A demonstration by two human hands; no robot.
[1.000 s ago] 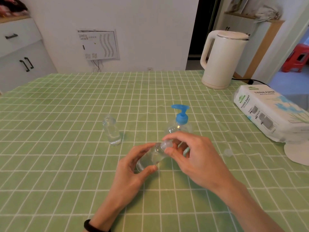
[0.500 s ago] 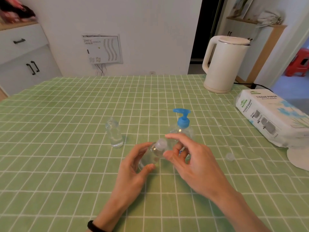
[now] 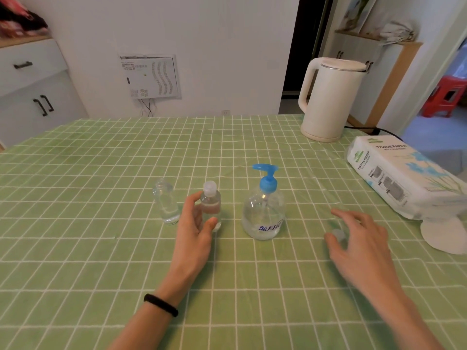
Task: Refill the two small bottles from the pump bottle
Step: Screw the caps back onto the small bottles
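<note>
Open bottle [image 3: 165, 202]: it stood without cap, well to the left of the pump bottle [image 3: 264, 213]. A careless knock by the left hand [image 3: 194, 231] could probably tip it and spill the liquid.
Capped bottle [image 3: 211, 205]: it stood upright on the table, near the left side of the pump bottle. If its cap was not tight, it might leak.
Loose cap [image 3: 338, 233]: it lay to the right of the pump bottle. It was small, so a hasty grab could push it away.
Left hand: thumb in front and fingers behind, curled round the capped bottle.
Right hand [image 3: 358, 238]: to the right of the pump bottle, with fingers spread and bent over the loose cap, not pinching it. Contact could not be told because of blur.
</note>
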